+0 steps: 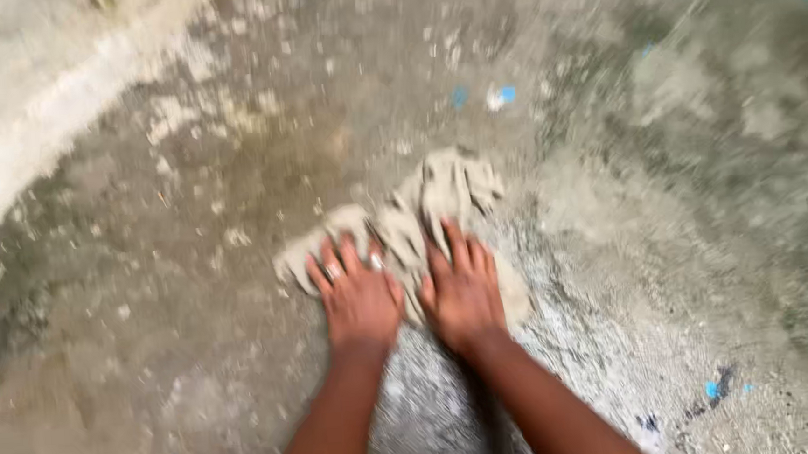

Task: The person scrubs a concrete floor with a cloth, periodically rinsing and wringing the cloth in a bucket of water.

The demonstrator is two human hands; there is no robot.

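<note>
At the near edge, two bare forearms are seen coming up from the bottom of the view. A wet, paler patch of the concrete floor (452, 402) is seen between them. A little farther, the left hand (360, 298) is laid flat with the palm down, its fingers spread, on the left part of a dirty grey cloth (427, 216). A ring is seen on one finger. Just beside it, the right hand (464, 293) is pressed flat in the same way, fingers spread, on the right part of the cloth. Nothing is pinched by either hand. The cloth is crumpled on the floor, near the middle of the view, and it reaches farther than the fingertips. To the near right, small blue paint spots (713, 388) are seen. Farther, more blue specks (505, 94) are found on the floor. At the far left, a pale rough wall base (23, 110) is seen. The picture is blurred.
</note>
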